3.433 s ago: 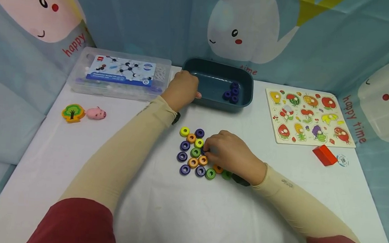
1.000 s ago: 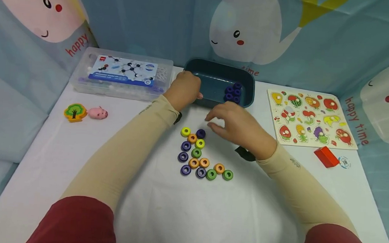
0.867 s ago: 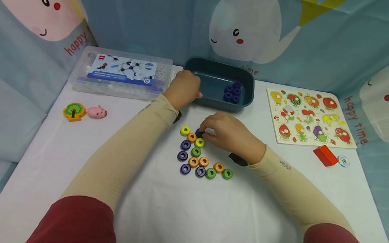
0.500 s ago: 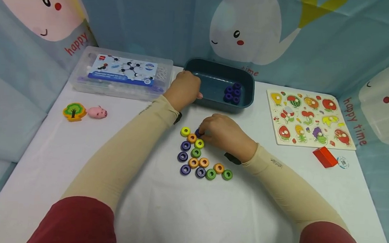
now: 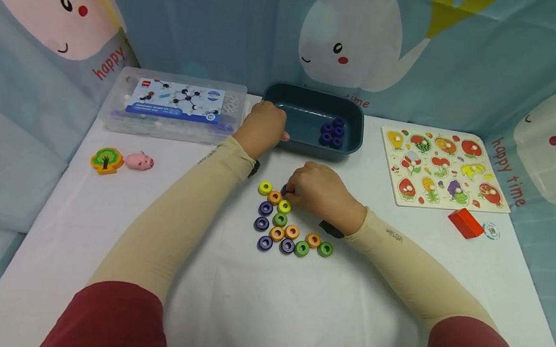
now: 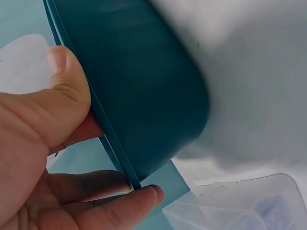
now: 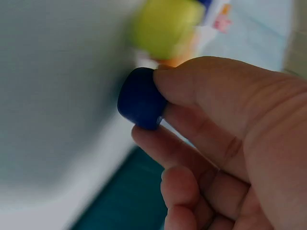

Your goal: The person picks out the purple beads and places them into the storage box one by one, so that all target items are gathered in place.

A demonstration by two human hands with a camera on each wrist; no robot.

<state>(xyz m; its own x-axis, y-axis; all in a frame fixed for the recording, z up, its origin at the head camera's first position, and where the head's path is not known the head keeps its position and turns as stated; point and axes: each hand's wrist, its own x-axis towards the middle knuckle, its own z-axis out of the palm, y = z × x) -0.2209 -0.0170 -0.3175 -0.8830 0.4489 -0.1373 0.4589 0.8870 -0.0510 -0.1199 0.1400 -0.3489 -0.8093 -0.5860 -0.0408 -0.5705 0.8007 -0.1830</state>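
Note:
My left hand [image 5: 263, 126] grips the left end of a dark teal basin [image 5: 308, 150]; in the left wrist view the thumb [image 6: 72, 76] lies along the rim and the fingers hook around it. Several purple rings [image 5: 327, 127] lie inside, toward the right end. My right hand [image 5: 320, 192] pinches a dark purple ring [image 7: 141, 98] between thumb and fingers, at the top right of a loose group of rings on the table. That group has yellow [image 5: 265, 188], orange [image 5: 292, 231], green [image 5: 301, 248] and purple rings, holes upward.
A clear plastic kit box [image 5: 171, 127] stands left of the basin. A tree piece [image 5: 106, 161] and pink pig [image 5: 138, 161] sit in front of it. On the right lie a fruit puzzle board [image 5: 445, 170] and a red block [image 5: 466, 224]. A patterned curtain borders the table.
The right hand has left the group's right side, where a purple ring is gone, and now pinches the top right purple ring. The basin holds one more ring. The left hand stays put.

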